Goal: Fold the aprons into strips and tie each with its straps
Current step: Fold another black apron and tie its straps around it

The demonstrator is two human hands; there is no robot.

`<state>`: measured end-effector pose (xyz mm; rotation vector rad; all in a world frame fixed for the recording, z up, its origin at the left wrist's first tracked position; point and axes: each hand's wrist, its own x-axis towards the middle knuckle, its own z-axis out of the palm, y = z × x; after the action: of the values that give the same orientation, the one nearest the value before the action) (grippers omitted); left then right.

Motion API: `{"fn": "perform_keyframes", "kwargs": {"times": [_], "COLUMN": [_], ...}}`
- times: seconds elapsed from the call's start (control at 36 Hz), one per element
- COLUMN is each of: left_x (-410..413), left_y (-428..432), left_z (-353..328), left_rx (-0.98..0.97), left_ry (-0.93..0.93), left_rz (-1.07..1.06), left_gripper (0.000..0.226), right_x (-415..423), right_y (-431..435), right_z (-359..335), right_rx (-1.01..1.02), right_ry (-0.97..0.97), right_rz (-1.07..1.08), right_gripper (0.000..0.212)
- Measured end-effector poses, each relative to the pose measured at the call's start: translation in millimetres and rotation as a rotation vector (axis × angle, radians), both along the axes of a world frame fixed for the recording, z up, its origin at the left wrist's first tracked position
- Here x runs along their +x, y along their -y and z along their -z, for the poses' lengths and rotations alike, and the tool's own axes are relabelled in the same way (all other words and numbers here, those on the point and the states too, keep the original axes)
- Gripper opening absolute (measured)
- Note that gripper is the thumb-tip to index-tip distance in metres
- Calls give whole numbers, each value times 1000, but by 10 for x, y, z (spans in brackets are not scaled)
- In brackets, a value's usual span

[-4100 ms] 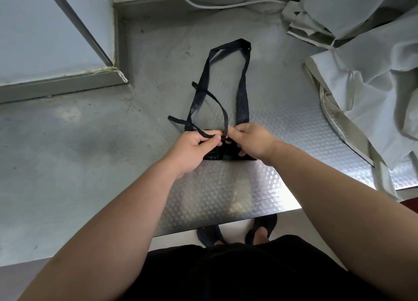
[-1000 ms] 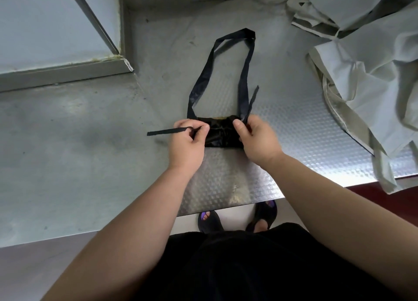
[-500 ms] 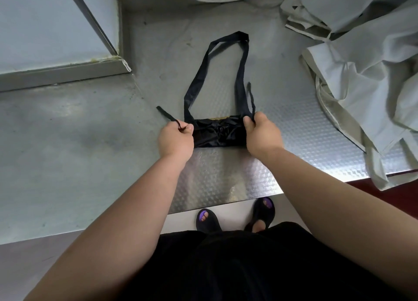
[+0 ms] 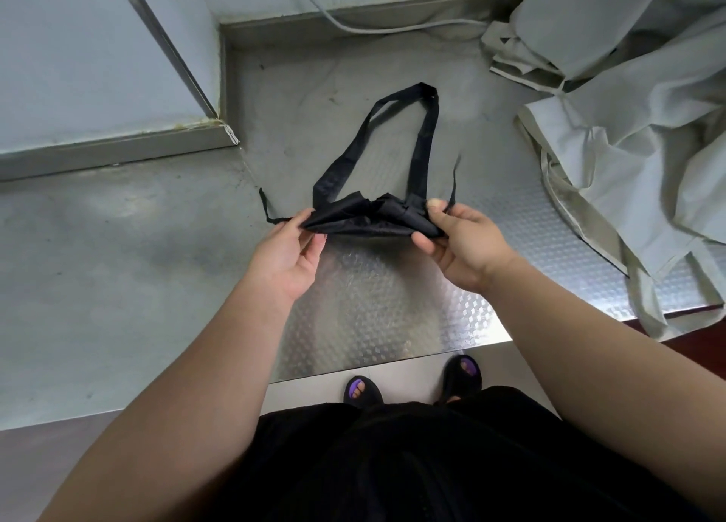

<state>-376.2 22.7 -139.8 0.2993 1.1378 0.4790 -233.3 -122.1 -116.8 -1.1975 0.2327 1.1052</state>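
Black apron (image 4: pixel 365 223), folded into a short strip, hangs between both hands low over the steel table (image 4: pixel 157 266), near its front edge. The left hand (image 4: pixel 288 250) pinches the strip's left end between thumb and fingertips. The right hand (image 4: pixel 463 242) is clamped on the right end, thumb on top and forefinger curled beneath.

A bunched knot (image 4: pixel 383 205) sits at the middle of the strip. The neck loop (image 4: pixel 426 128) trails away across the table. One thin strap tail (image 4: pixel 265 205) sticks out past the left hand and the other strap tail (image 4: pixel 455 183) rises beside the right thumb. A heap of pale aprons (image 4: pixel 628 148) lies well apart on the right.

The step in hand looks like checking and snugging the tie. To do it well:

- Pull both ends outward evenly, so the knot stays centred and the folds do not fan open.
- Watch the puckered cloth beside the knot. The fabric looks thin and slippery, so a lopsided tug could slide a layer out of the strip.
- If the knot feels slack, draw on the strap tails rather than the cloth.
- Lay the bundle flat with the neck loop straightened, clear of the pale heap.
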Motion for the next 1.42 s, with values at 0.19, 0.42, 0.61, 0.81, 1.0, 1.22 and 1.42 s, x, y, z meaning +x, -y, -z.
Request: {"fn": "perform_keyframes", "kwargs": {"times": [0.19, 0.42, 0.61, 0.81, 1.0, 1.22, 1.42], "left_x": [-14, -7, 12, 136, 141, 213, 221], "left_y": [11, -76, 31, 253, 500, 577, 595], "left_z": [-74, -73, -209, -169, -170, -200, -210], "left_rx": [-176, -331, -244, 487, 771, 1093, 1292], "left_ry": [-49, -87, -112, -425, -396, -859, -1028], "left_rz": [-70, -112, -58, 209, 347, 544, 830], "left_gripper": [13, 22, 15, 27, 37, 52, 45], "right_x": [-50, -56, -83, -9, -78, -173, -268], "right_y": [54, 9, -2, 18, 3, 9, -5], "right_z": [-114, -244, -169, -20, 12, 21, 47], "right_rx": [99, 189, 51, -283, -390, -411, -378], "right_ry": [-30, 23, 392, 662, 710, 805, 912], "right_rz": [-69, -159, -206, -53, -154, -316, -458], "right_gripper": [18, 27, 16, 20, 32, 28, 22]}}
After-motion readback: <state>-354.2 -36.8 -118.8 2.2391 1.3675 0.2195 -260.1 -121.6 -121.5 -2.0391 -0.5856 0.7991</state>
